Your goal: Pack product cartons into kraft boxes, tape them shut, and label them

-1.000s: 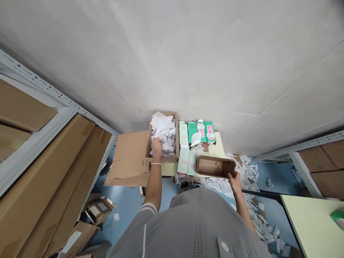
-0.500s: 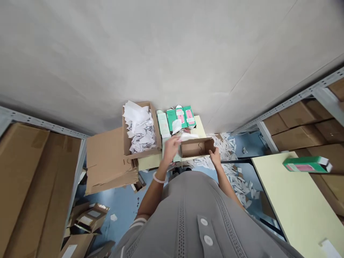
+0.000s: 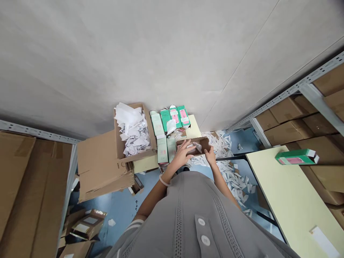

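A small open brown cardboard box (image 3: 206,142) is in front of my body. My right hand (image 3: 210,156) grips its right end, thumb over the rim. My left hand (image 3: 184,154) reaches over the box's left part, fingers spread and touching a whitish wrapped item (image 3: 198,147) inside; the hand hides part of it. Left of the box are pale green boxes (image 3: 162,149), and behind it several green and pink boxes (image 3: 184,116). A crumpled white wrapper (image 3: 171,126) lies among them.
At left, a large carton (image 3: 153,138) holds crumpled white paper (image 3: 135,130). A cream table (image 3: 285,193) on the right bears a green box (image 3: 295,157). Paper scraps (image 3: 235,182) cover the floor between. Shelves with cartons (image 3: 292,130) flank both sides.
My left hand has moved down into the small cardboard box, and the whitish item it carried now lies inside. My right hand still holds the box's right end. The view has shifted slightly.
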### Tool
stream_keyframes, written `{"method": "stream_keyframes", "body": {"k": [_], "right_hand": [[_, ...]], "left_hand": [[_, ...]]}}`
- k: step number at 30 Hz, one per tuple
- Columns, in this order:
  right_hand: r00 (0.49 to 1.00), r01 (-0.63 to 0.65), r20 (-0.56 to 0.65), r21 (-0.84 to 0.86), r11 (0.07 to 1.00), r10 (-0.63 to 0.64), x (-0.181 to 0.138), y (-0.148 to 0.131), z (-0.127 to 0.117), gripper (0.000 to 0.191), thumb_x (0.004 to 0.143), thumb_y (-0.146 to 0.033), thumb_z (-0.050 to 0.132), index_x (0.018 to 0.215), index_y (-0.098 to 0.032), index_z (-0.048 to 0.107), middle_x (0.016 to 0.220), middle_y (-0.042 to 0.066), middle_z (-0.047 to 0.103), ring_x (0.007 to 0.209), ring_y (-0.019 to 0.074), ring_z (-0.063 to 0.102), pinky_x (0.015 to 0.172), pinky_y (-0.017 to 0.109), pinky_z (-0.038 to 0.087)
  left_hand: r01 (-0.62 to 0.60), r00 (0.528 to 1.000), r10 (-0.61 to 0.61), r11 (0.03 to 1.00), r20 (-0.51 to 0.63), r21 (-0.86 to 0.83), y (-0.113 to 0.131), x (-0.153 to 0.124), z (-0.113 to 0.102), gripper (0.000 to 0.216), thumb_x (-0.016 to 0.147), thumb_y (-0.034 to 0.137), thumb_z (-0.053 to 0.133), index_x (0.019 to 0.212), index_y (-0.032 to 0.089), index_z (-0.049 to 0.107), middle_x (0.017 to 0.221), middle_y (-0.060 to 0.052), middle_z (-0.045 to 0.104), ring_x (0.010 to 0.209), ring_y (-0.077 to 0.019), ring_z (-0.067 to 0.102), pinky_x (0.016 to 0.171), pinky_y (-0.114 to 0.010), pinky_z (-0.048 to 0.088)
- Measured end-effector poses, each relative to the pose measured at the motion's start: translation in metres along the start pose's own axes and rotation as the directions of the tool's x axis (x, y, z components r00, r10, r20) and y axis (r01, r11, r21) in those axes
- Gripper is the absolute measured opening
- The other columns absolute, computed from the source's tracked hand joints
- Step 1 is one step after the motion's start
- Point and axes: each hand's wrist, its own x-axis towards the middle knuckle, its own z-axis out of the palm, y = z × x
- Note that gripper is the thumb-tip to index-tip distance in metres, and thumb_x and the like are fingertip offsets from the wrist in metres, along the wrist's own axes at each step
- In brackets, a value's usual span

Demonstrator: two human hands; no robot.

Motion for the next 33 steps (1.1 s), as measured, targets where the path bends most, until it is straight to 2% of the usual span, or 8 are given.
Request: {"method": "stream_keyframes", "body": {"k": [4,8,12,17,20,23,27,33], "right_hand": [[1.0,-0.002,0.009,-0.021,1.0,0.002,0.002,-0.002,-0.001,0.054,0.081,-0.039,0.041,0.13,-0.016,0.042,0.121,0.015,0.063,0.108,0.0291,0.061,0.092,0.04,0.045],[1.0,-0.003,0.007,-0.016,1.0,0.003,0.003,-0.003,-0.002,0.054,0.08,-0.04,0.041,0.129,-0.018,0.044,0.119,0.015,0.064,0.105,0.0288,0.062,0.091,0.04,0.045],[1.0,0.0,0.008,-0.026,1.0,0.001,0.002,-0.005,-0.002,0.056,0.08,-0.041,0.04,0.13,-0.016,0.044,0.121,0.017,0.063,0.106,0.0301,0.061,0.091,0.041,0.045],[1.0,0.006,0.011,-0.016,1.0,-0.006,-0.009,-0.006,-0.004,0.059,0.08,-0.041,0.042,0.132,-0.013,0.044,0.123,0.018,0.062,0.109,0.0318,0.061,0.092,0.042,0.045],[0.999,0.007,-0.043,0.011,1.0,-0.007,-0.027,-0.002,-0.007,0.06,0.081,-0.041,0.044,0.134,-0.014,0.043,0.125,0.017,0.062,0.112,0.0317,0.06,0.094,0.042,0.045],[0.993,0.001,-0.118,0.028,1.0,0.003,-0.052,0.006,-0.017,0.063,0.082,-0.043,0.044,0.137,-0.012,0.041,0.128,0.018,0.06,0.114,0.0328,0.059,0.096,0.044,0.044],[0.967,-0.029,-0.25,0.067,0.997,0.045,-0.088,0.021,-0.042,0.063,0.085,-0.048,0.043,0.138,-0.013,0.04,0.133,0.017,0.057,0.116,0.0321,0.057,0.098,0.045,0.043],[0.898,-0.079,-0.417,0.16,0.984,0.14,-0.124,0.057,-0.09,0.065,0.086,-0.052,0.042,0.138,-0.013,0.04,0.137,0.017,0.053,0.122,0.031,0.053,0.103,0.045,0.04]], "left_hand": [[0.063,0.994,-0.067,0.997,-0.083,-0.047,-0.004,-0.01,-0.007,0.047,0.091,0.028,0.054,0.137,0.03,0.05,0.158,-0.006,0.026,0.148,-0.0296,0.014,0.117,-0.055,0.017],[0.242,0.932,-0.271,0.96,-0.243,-0.141,-0.023,-0.026,-0.007,0.051,0.093,0.033,0.049,0.143,0.026,0.042,0.158,-0.009,0.025,0.148,-0.0271,0.017,0.117,-0.047,0.022],[0.354,0.912,-0.394,0.897,-0.114,-0.265,-0.041,-0.041,0.005,0.06,0.09,0.036,0.054,0.146,0.021,0.038,0.157,-0.013,0.028,0.147,-0.0291,0.019,0.116,-0.045,0.025],[0.336,0.934,-0.356,0.884,-0.004,-0.326,-0.041,-0.047,0.021,0.062,0.087,0.031,0.055,0.146,0.02,0.039,0.154,-0.011,0.036,0.145,-0.0267,0.024,0.118,-0.042,0.022],[0.351,0.93,-0.367,0.897,-0.008,-0.267,-0.037,-0.05,0.023,0.06,0.087,0.03,0.054,0.146,0.023,0.04,0.156,-0.01,0.031,0.145,-0.028,0.025,0.116,-0.042,0.026],[0.309,0.95,-0.311,0.933,0.019,-0.184,-0.033,-0.047,0.021,0.056,0.089,0.03,0.052,0.144,0.024,0.043,0.156,-0.011,0.03,0.143,-0.029,0.03,0.113,-0.043,0.032],[0.198,0.98,-0.192,0.974,0.059,-0.106,-0.02,-0.031,0.031,0.053,0.089,0.03,0.052,0.141,0.023,0.045,0.153,-0.013,0.034,0.139,-0.0293,0.037,0.111,-0.043,0.036],[-0.016,0.996,0.026,0.992,0.08,-0.125,0.022,-0.006,0.066,0.053,0.09,0.03,0.048,0.142,0.02,0.042,0.145,-0.012,0.045,0.136,-0.0235,0.041,0.112,-0.038,0.035]]}}
